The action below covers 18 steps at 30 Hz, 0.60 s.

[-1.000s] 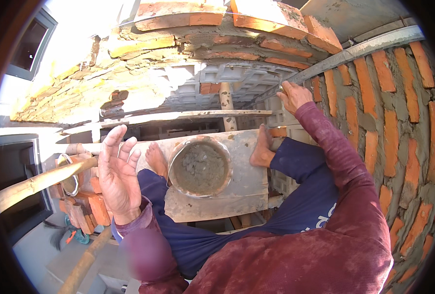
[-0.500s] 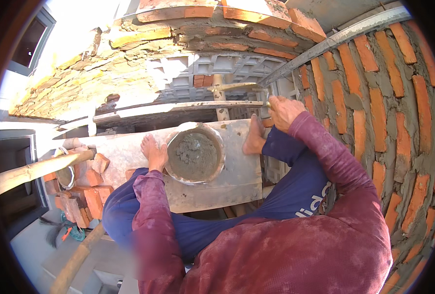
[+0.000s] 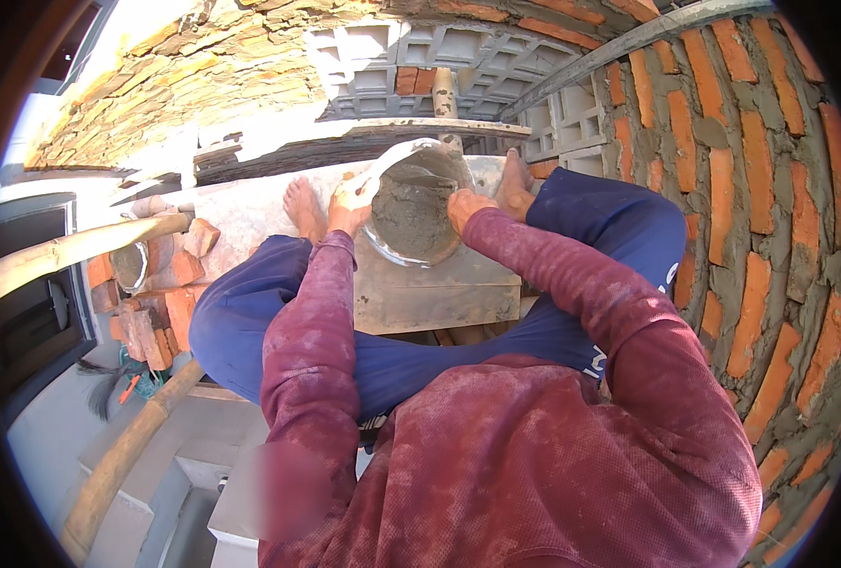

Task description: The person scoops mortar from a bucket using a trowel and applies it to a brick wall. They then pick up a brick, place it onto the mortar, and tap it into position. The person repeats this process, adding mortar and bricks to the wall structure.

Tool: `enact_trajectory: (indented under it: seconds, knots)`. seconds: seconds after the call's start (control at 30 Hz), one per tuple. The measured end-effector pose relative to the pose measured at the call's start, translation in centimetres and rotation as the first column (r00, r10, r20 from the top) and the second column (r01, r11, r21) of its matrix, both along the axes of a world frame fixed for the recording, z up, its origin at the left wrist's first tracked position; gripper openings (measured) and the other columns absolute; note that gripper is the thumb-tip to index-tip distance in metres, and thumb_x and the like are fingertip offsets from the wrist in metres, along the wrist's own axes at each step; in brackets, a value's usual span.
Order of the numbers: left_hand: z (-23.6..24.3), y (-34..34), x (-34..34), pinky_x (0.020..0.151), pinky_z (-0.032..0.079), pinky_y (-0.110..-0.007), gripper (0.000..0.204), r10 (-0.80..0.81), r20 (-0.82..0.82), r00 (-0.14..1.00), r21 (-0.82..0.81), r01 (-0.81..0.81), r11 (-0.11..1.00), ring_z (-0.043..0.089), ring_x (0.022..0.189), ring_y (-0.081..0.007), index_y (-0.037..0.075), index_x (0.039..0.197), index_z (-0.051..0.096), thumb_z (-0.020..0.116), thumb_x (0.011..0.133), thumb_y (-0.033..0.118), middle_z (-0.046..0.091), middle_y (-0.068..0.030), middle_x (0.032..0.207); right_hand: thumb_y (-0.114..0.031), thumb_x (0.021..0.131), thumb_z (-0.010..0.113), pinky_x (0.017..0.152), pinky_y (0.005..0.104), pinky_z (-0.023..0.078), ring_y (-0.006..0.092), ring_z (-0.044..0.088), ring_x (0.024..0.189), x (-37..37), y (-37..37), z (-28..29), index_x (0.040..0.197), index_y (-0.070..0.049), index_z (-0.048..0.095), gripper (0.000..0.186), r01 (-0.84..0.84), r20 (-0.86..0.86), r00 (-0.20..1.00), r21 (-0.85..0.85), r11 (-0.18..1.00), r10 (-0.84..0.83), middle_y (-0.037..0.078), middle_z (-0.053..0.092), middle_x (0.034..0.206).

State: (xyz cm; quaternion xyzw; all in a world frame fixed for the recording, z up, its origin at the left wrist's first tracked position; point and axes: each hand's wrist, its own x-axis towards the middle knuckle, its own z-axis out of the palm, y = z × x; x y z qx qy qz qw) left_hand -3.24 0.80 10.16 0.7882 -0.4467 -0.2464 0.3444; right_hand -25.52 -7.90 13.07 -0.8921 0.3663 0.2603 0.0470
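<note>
A round bucket (image 3: 387, 248) of wet grey mortar (image 3: 406, 216) sits on a worn grey board (image 3: 439, 293) between my bare feet. My left hand (image 3: 349, 204) is closed on the bucket's left rim. My right hand (image 3: 468, 208) grips a trowel at the bucket's right side; the tool's blade is mostly hidden in the bucket and hard to make out.
Mortared brick walls stand ahead (image 3: 203, 71) and to the right (image 3: 723, 218), with grey lattice blocks (image 3: 354, 57) ahead. At left are bamboo poles (image 3: 61, 256), loose bricks (image 3: 150, 336), a small bucket (image 3: 127, 270) and a dark window (image 3: 37, 284). Steps (image 3: 184, 478) lie below.
My left hand has gone from raised and spread to gripping the bucket's rim. My right hand has brought the trowel down and leftward into the bucket. The view has shifted.
</note>
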Motion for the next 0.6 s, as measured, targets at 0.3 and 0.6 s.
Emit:
enact_trajectory:
  seconds: [0.3,0.6]
  knots:
    - [-5.6,-0.5,-0.9,0.076,0.047,-0.035,0.030,0.072,-0.327,0.942,-0.038,-0.090,0.995,0.063,0.081,-0.0244,0.004,0.100,0.064,0.060,0.086,0.030,0.068,-0.0113,0.086,-0.014,0.082,0.057,0.077,0.0391,0.054,0.0265,0.067,0.095,-0.1,-1.2,8.5,0.098,-0.009,0.071,0.022,-0.083,-0.322,0.934,0.228,0.970,0.155,0.010,0.070,0.101]
    - [2.0,-1.6,-4.0,0.081,0.047,-0.040,0.038,-0.031,-0.102,0.994,0.131,0.045,0.990,0.063,0.091,-0.0327,0.007,0.106,0.068,0.061,0.083,0.037,0.068,-0.0160,0.098,-0.018,0.076,0.065,0.069,0.0341,0.054,0.0221,0.068,0.086,-2.8,-0.7,0.7,0.087,-0.013,0.073,0.015,-0.777,-0.165,0.400,0.461,0.429,0.902,0.005,0.071,0.093]
